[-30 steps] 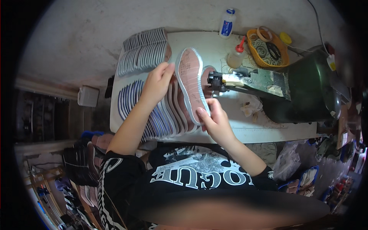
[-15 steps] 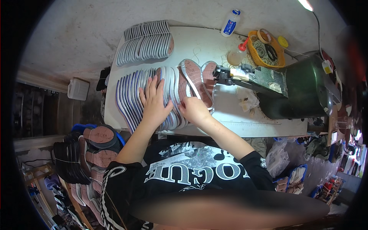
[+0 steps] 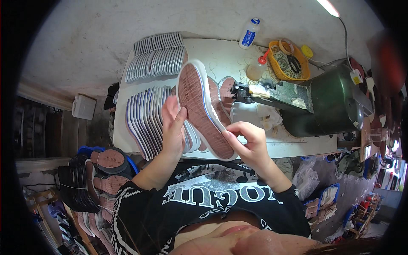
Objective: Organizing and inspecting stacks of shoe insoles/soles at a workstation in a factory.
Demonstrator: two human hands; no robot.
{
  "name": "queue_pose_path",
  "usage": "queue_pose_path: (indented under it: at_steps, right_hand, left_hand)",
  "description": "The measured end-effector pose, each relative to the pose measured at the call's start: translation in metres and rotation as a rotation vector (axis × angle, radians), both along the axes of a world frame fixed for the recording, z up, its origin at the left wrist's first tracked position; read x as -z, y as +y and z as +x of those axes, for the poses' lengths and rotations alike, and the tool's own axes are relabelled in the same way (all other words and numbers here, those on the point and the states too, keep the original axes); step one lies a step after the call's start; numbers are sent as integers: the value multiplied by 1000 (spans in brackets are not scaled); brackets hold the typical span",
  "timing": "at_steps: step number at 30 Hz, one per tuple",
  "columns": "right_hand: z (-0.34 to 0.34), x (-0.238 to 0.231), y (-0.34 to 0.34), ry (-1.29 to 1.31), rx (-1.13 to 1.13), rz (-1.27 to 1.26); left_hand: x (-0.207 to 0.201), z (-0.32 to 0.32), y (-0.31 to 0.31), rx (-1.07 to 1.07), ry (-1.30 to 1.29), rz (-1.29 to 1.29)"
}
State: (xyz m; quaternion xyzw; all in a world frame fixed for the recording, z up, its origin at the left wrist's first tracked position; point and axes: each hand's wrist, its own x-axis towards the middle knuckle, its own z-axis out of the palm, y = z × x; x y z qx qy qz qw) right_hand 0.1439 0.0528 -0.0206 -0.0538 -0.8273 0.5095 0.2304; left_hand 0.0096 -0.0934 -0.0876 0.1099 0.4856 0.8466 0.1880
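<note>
A bright, evenly lit fisheye view framed by a black circular border. A tube lamp [image 3: 328, 7] glows far up and to the right of the right hand [image 3: 248, 142], washing the white table [image 3: 212, 55] pale, with mild glare near the sewing machine [image 3: 323, 102] beside that hand. Both hands and the shoe sole [image 3: 199, 108] between them look sharp, casting only soft shadows. Below the left hand [image 3: 172, 127], the lower edge blurs heavily. Straight table edges bow outward, and clutter at the dim sides looks squeezed and smeared.
</note>
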Motion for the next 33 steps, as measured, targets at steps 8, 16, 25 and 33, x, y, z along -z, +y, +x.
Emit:
queue_pose_path:
  at_steps: [8,16,25,33]
  right_hand:
    - [18,28,17,-66,-384,-951]
    - [-4,55,50,-85,-552,-1037]
    - [-3,-4,65,-296,-113,-252]
    - [29,20,76,-362,-449,-1007]
  left_hand:
    - [-49,2,31,298,-148,73]
    - [-42,29,60,534,-250,125]
    - [-48,22,81,144,400,-142]
    - [-56,-30,127,186,-90,-30]
